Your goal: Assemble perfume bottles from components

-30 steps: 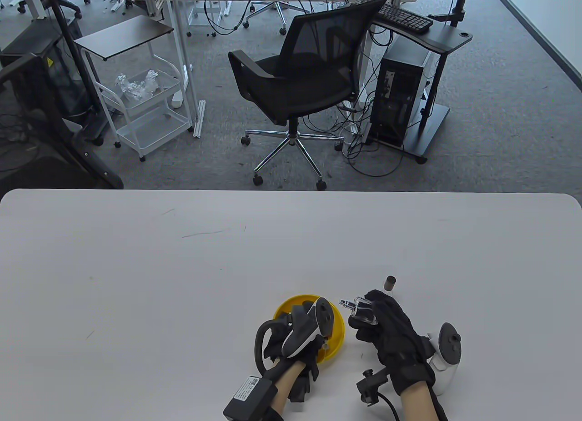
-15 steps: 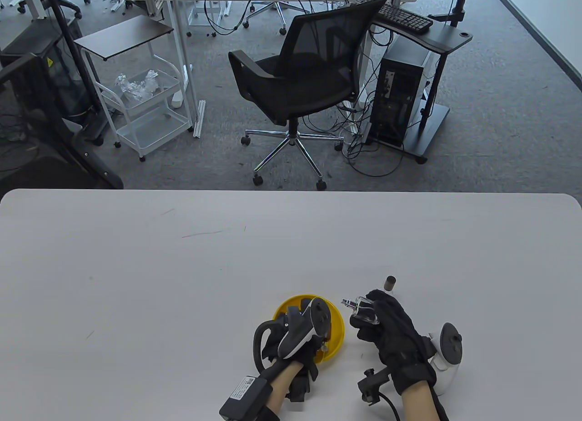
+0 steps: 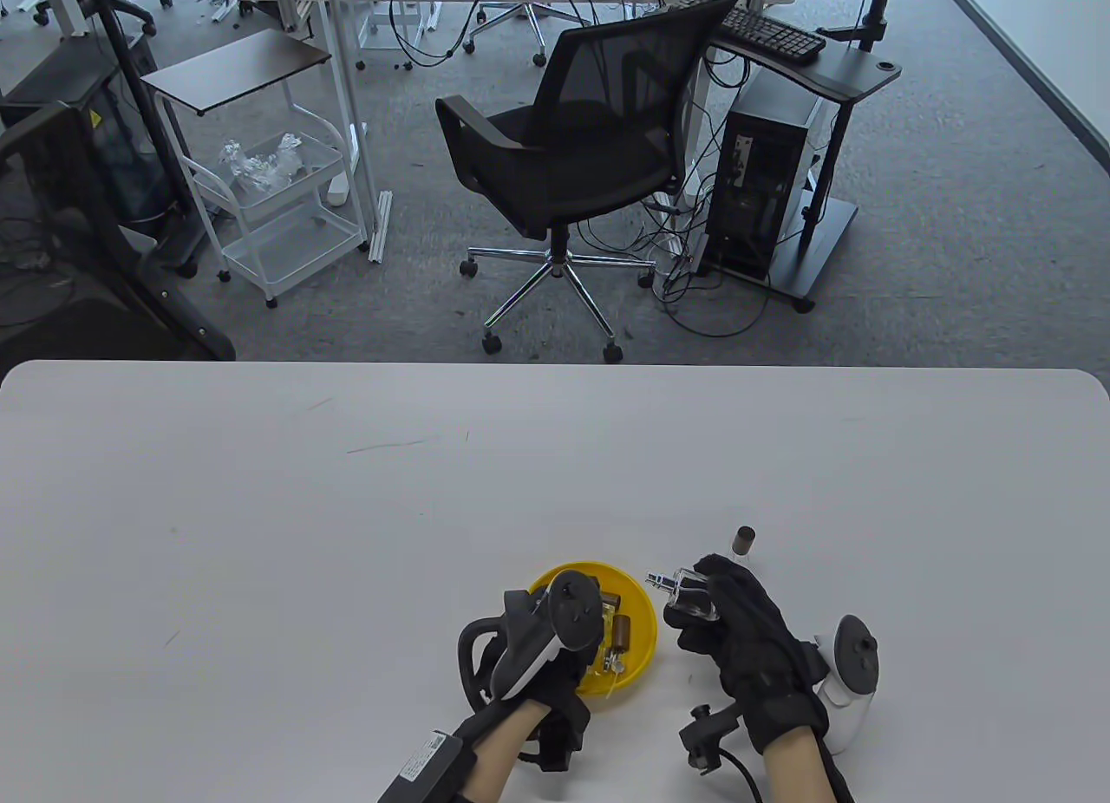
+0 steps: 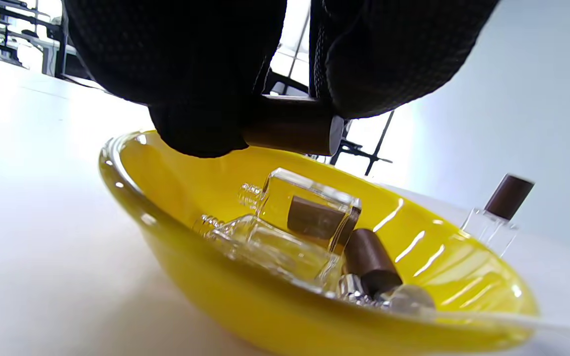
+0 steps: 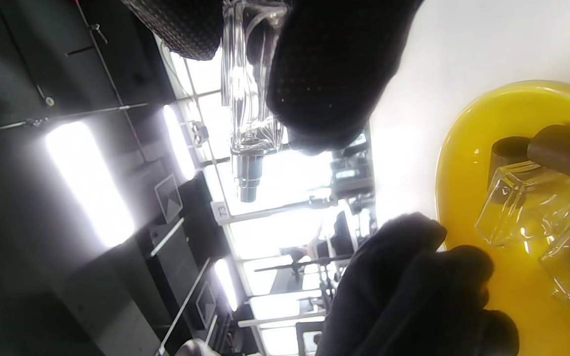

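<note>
A yellow bowl (image 3: 642, 634) sits near the table's front edge. In the left wrist view the bowl (image 4: 166, 217) holds clear glass bottles (image 4: 309, 207) and a brown cap (image 4: 371, 259). My left hand (image 3: 555, 673) pinches another brown cap (image 4: 290, 131) just above the bowl's near side. My right hand (image 3: 737, 638) is right of the bowl. It grips a clear glass bottle (image 3: 689, 595) clear of the table, with the bottle's neck pointing left toward the bowl. This bottle also shows in the right wrist view (image 5: 248, 99).
A capped glass bottle (image 3: 743, 543) stands on the table just behind my right hand and also shows in the left wrist view (image 4: 505, 202). The white table (image 3: 347, 534) stretches left and back. A black office chair (image 3: 572, 161) stands beyond its far edge.
My left hand has drawn back and left from over the bowl, so the bowl's contents now show. My right hand with the bottle has barely moved.
</note>
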The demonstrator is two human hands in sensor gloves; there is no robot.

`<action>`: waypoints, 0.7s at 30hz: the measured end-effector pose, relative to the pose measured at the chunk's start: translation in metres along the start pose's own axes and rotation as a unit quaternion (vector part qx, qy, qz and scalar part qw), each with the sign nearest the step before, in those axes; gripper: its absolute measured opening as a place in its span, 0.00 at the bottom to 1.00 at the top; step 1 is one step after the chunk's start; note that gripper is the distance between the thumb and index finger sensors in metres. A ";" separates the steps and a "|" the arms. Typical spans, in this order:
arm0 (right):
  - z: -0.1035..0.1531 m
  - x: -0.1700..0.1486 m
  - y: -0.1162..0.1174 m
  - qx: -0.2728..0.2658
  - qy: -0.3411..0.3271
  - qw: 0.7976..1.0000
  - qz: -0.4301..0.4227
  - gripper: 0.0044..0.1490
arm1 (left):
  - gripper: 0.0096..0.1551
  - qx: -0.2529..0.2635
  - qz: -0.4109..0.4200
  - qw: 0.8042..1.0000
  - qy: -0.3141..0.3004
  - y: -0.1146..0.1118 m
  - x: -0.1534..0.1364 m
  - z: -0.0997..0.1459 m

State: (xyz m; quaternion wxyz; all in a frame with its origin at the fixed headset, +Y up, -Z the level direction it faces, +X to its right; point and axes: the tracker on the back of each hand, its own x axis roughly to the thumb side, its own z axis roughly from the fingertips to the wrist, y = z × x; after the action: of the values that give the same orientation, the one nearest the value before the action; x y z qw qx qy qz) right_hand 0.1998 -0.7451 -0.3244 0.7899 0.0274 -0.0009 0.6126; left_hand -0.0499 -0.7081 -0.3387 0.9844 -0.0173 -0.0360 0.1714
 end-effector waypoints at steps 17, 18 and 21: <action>-0.001 -0.012 0.015 0.030 0.024 0.999 0.016 0.30 | 0.23 -0.024 0.285 0.954 -0.089 -0.001 -0.060 0.018; -0.001 -0.013 0.017 0.033 0.026 0.999 0.017 0.30 | 0.23 -0.029 0.306 0.948 -0.089 -0.001 -0.063 0.018; -0.001 -0.016 0.022 0.043 0.029 0.998 0.025 0.30 | 0.27 -0.049 0.356 0.929 -0.094 0.000 -0.069 0.018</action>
State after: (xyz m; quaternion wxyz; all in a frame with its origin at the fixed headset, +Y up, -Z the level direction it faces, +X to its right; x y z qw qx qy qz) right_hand 0.1750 -0.7548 -0.3254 0.7720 0.0436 0.0483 0.6323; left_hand -0.1161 -0.7316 -0.3256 0.8488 -0.0608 -0.1281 0.5093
